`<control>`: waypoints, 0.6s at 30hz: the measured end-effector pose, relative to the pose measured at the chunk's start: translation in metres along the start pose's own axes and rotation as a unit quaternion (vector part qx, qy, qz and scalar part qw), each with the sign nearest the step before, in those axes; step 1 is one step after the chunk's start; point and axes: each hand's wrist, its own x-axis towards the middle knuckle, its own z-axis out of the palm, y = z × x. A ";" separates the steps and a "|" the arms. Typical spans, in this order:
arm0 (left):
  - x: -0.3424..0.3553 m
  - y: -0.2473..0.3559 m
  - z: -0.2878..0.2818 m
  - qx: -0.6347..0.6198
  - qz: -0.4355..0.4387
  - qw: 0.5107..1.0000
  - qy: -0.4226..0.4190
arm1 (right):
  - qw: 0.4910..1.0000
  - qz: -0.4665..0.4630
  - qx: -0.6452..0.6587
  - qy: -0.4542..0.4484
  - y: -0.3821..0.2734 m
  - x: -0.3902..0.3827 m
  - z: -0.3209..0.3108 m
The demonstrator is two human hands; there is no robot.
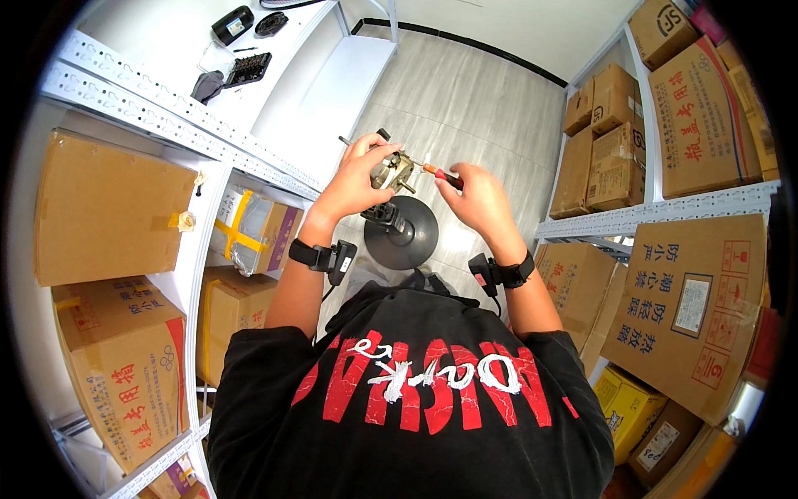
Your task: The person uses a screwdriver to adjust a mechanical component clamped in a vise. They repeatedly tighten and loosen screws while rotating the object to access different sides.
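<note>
Black T-shirt cloth [374, 453] is shown nearest the camera, crossed by large red print and white brush-style lettering. Beyond it, a metal motor-like unit [392, 173] is held in the curled fingers of the left hand [359, 181], by the upper edge of a round black base [422, 241]; whether the two are joined cannot be told. A red-and-black-handled tool [445, 176], apparently a screwdriver, is pinched narrowly by the right hand [478, 195] and directed at the unit; tip contact cannot be made out. For good control, the unit should be braced firmly, the tool kept in line with the fastening, pressure applied before turning, and the left fingers kept off the tip's path. Writing is borne chiefly by cartons: blue characters, red handling marks and a pale label on the right-hand carton [657, 349]; red characters on the upper-right carton [675, 87] and lower-left carton [87, 374].
</note>
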 end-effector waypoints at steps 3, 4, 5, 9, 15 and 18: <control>0.000 0.000 0.000 -0.003 -0.008 1.000 -0.002 | 0.999 0.006 -0.004 -0.046 0.005 0.003 0.000; 0.000 0.001 0.000 -0.001 -0.005 1.000 0.000 | 0.999 -0.010 0.007 -0.035 0.008 0.002 0.000; 0.000 0.001 -0.001 0.001 -0.001 1.000 0.001 | 0.999 -0.026 0.019 -0.023 0.011 0.002 0.000; 0.000 -0.001 0.001 0.001 0.000 1.000 0.002 | 0.999 -0.006 0.029 -0.030 0.004 0.001 -0.005; 0.000 0.003 -0.001 0.005 -0.005 1.000 0.002 | 0.999 -0.034 0.011 0.004 0.009 0.000 0.004; -0.001 0.003 -0.002 -0.001 -0.002 1.000 0.000 | 0.998 -0.057 0.014 0.027 0.009 -0.001 0.003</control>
